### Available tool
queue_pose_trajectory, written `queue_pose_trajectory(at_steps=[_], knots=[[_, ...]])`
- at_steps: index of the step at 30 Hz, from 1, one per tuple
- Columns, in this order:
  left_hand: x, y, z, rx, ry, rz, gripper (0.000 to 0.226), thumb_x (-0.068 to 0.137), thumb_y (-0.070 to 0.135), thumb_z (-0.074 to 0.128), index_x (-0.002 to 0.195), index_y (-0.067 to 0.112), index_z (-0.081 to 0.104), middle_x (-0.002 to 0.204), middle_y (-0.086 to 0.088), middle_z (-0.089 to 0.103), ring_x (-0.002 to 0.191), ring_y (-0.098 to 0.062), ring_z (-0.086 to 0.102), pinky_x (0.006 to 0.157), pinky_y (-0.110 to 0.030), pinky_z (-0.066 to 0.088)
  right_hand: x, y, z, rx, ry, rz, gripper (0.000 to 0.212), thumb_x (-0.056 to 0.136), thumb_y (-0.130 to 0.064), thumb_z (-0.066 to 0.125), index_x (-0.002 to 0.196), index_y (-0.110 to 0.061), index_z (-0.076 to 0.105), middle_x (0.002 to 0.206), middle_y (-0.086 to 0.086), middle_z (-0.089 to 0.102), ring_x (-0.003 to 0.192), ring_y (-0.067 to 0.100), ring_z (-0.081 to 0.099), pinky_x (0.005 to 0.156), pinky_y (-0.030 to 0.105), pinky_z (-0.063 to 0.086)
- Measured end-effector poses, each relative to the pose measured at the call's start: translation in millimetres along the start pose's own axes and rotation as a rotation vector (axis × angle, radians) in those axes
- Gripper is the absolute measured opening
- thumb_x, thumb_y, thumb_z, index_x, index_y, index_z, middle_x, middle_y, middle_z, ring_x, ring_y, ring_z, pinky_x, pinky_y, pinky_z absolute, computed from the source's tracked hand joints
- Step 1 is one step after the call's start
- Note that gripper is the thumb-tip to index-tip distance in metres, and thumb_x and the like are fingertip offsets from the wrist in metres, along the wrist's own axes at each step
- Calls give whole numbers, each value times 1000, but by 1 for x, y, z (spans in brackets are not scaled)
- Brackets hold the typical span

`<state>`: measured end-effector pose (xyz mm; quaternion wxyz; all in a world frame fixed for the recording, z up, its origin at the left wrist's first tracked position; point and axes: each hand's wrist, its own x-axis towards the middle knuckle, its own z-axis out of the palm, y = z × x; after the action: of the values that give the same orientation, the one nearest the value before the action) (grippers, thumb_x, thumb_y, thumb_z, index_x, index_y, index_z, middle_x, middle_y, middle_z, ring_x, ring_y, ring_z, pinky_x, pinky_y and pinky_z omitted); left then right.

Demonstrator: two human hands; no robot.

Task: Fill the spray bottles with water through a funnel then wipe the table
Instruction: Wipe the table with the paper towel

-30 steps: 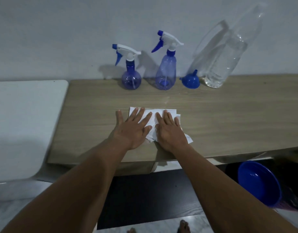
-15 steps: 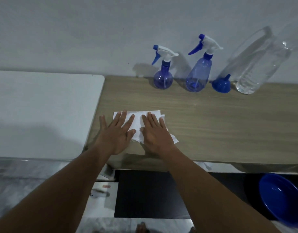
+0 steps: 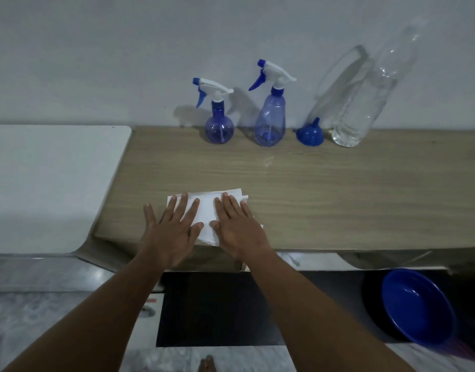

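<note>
A white paper towel [image 3: 205, 210] lies flat near the front left of the wooden table [image 3: 338, 189]. My left hand [image 3: 172, 229] and my right hand [image 3: 239, 226] press on it side by side with straight fingers. Against the wall at the back stand a round blue spray bottle [image 3: 219, 124] and a taller blue spray bottle [image 3: 270, 119], both with white trigger heads. To their right an upturned blue funnel [image 3: 310, 132] sits beside a large clear water bottle [image 3: 365, 98].
A white surface [image 3: 48, 183] adjoins the table's left end. A blue basin [image 3: 418, 307] sits on the floor at the lower right, below the table's front edge. A dark mat [image 3: 217, 310] lies under the table between my forearms.
Both hands have slid the paper towel leftward along the table's front, from below the spray bottles toward the left end. The camera view swung left, then partly back right.
</note>
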<state>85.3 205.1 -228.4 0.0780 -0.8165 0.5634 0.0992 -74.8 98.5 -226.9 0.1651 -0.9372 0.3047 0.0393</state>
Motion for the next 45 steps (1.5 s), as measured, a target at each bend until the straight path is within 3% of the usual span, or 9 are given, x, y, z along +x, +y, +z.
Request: queue_pose_trajectory(at_steps=[7, 12, 20, 26, 33, 39, 42, 45], knots=[[8, 107, -2, 4, -12, 12, 78, 82, 62, -23, 155, 35, -20, 164, 5, -23, 153, -21, -18, 114, -71, -4, -58, 90, -15, -16, -3, 12, 63, 109, -43, 12, 161, -10, -1, 169, 11, -7, 156, 21, -8, 127, 40, -5], [25, 191, -9, -21, 1, 33, 69, 93, 59, -10, 157, 34, -15, 165, 4, -20, 153, -21, -17, 114, -71, -7, -93, 164, -32, -6, 21, 20, 89, 91, -61, -17, 161, -9, 2, 169, 12, -3, 157, 22, -4, 126, 39, -2], [51, 282, -18, -9, 7, 90, 64, 98, 55, -3, 157, 32, -15, 165, 3, -20, 153, -22, -18, 114, -71, -7, -129, 251, -50, 13, 44, 61, 89, 92, -62, -15, 161, -10, 3, 169, 10, -3, 157, 21, -4, 126, 36, -4], [63, 346, -23, -7, 19, 139, 63, 101, 55, 0, 157, 31, -14, 165, 2, -20, 153, -23, -18, 113, -71, -10, -161, 310, -63, -6, 51, 80, 67, 107, -48, 11, 161, -10, 2, 169, 9, -5, 156, 19, -6, 126, 34, -5], [71, 401, -29, -18, 4, 172, 63, 102, 55, 1, 158, 29, -14, 165, 2, -22, 152, -22, -20, 113, -69, -10, -189, 361, -77, -4, 59, 88, 65, 107, -45, 15, 161, -9, 6, 169, 9, -1, 156, 16, -6, 121, 27, -11], [72, 405, -31, 3, -3, 188, 64, 102, 56, 1, 157, 30, -15, 165, 3, -21, 153, -20, -18, 114, -69, -11, -195, 376, -87, 80, 5, 75, 59, 109, -32, 29, 161, -10, 9, 169, 8, 1, 156, 15, -3, 118, 20, -12], [74, 399, -35, 14, -21, 206, 64, 102, 56, 4, 157, 30, -14, 166, 3, -19, 153, -19, -15, 115, -68, -10, -195, 382, -100, 74, -65, 87, 67, 103, -24, 41, 162, -12, 11, 170, 6, 2, 156, 15, 1, 117, 18, -7], [75, 398, -39, -4, -37, 210, 65, 103, 57, 8, 158, 29, -10, 166, 3, -15, 154, -18, -12, 116, -66, -8, -197, 387, -113, 38, -98, 91, 70, 101, -28, 48, 161, -15, 16, 170, 3, 6, 155, 15, 10, 120, 20, 8]])
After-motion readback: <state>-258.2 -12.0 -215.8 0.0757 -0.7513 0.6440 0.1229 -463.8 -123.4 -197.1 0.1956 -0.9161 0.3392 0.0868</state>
